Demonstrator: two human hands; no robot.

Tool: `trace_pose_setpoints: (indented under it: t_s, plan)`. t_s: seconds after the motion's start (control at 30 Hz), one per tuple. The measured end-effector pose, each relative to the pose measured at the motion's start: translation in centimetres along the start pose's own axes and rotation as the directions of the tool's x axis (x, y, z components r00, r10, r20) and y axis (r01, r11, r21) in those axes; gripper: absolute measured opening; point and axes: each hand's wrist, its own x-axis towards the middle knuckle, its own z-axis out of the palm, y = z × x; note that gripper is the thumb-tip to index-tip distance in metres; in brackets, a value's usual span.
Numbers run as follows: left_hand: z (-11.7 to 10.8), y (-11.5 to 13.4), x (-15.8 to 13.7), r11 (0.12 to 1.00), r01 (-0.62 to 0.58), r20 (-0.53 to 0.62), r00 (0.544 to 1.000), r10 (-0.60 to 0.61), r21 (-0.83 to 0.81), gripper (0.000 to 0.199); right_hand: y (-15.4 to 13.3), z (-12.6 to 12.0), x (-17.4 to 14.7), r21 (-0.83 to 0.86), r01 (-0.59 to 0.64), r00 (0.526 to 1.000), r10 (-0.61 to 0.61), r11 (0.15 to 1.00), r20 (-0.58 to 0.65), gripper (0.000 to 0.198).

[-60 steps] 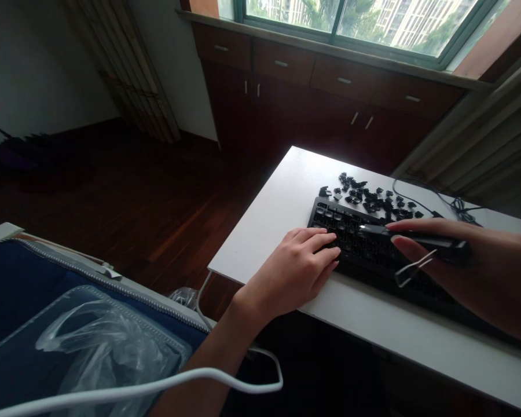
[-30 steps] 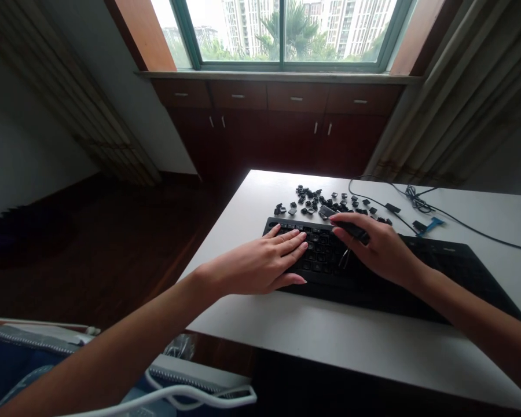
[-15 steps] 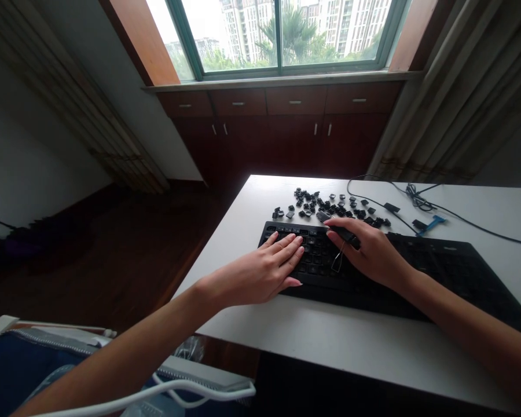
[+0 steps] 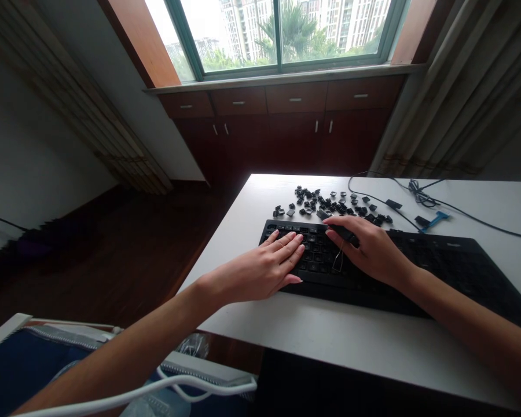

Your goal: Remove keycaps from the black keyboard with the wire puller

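Observation:
A black keyboard point(image 4: 443, 255) lies across the white table, with key sockets bared at its left part. My left hand point(image 4: 273, 263) rests flat on that left end, fingers stretched out and holding nothing. Over the keyboard's middle, my right hand point(image 4: 367, 246) is closed around a black-handled keycap puller point(image 4: 346, 234). The puller's thin wire loops point(image 4: 338, 262) hang below my fingers, over the keys. Whether the wire touches a key I cannot tell. Behind the keyboard lie many loose black keycaps and small switches point(image 4: 325, 202), scattered in a heap.
A blue tool point(image 4: 436, 220) lies behind the keyboard, near a black cable point(image 4: 423, 200) that runs along the table's back. The white table point(image 4: 226, 260) ends at left. Below it stands a white-framed rack with blue fabric point(image 4: 8, 359). Dark cabinets point(image 4: 286, 139) stand under the window.
The view has shifted very slightly. Both hands stay in the same places on and above the keyboard, and the keycap puller has hardly moved.

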Motion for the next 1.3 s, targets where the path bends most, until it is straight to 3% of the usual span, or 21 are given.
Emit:
trace_pose_setpoints:
  t_s: [0.23,0.43,0.5,0.6,0.77,0.93,1.0,1.1,1.2,1.3]
  plan:
    - [-0.1,0.0,0.0,0.994,0.014,-0.056,0.998,-0.020,-0.110,0.061,-0.2,-0.1,0.0,-0.010,-0.016,1.000,0.016,1.000,-0.009,0.033]
    - [-1.4,-0.1,0.8,0.928,0.139,-0.116,0.975,-0.189,-0.345,0.063,-0.5,-0.5,0.1,-0.113,0.032,0.999,-0.035,0.993,-0.026,0.032]
    - [-1.9,0.0,1.3,0.889,0.147,-0.192,0.949,-0.250,-0.434,0.057,-1.1,-0.9,0.3,-0.287,0.063,0.995,-0.084,0.956,-0.059,0.027]
    - [-2.2,0.6,2.0,0.796,0.139,-0.275,0.892,-0.359,-0.590,0.058,-2.7,-1.4,0.8,-0.550,0.116,0.980,-0.186,0.827,-0.073,0.022]
    - [-1.7,2.9,2.1,0.608,0.110,-0.311,0.781,-0.542,-0.786,0.064,-5.7,-0.9,1.1,-0.671,0.163,0.974,-0.226,0.724,-0.007,0.021]
    - [-1.7,3.9,0.8,0.715,0.012,-0.483,0.730,-0.484,-0.699,0.026,-7.6,-0.3,1.2,-0.609,0.201,0.964,-0.266,0.767,-0.016,0.032]
    - [-1.9,3.4,-0.2,0.761,0.017,-0.506,0.737,-0.447,-0.648,0.026,-7.8,-0.5,1.3,-0.546,0.327,0.935,-0.348,0.771,0.068,0.030]
    - [-1.7,1.9,-2.2,0.790,0.130,-0.389,0.815,-0.429,-0.599,0.040,-7.6,-1.2,1.5,-0.429,0.485,0.874,-0.442,0.762,0.202,0.028]
    - [-0.9,0.3,-4.3,0.786,0.255,-0.176,0.893,-0.415,-0.563,0.063,-7.3,-1.9,1.1,-0.408,0.416,0.908,-0.349,0.813,0.230,0.022]
    - [-0.3,-0.8,-5.4,0.776,0.279,-0.069,0.922,-0.381,-0.566,0.093,-7.7,-2.3,0.1,-0.358,0.270,0.945,-0.175,0.894,0.276,0.025]
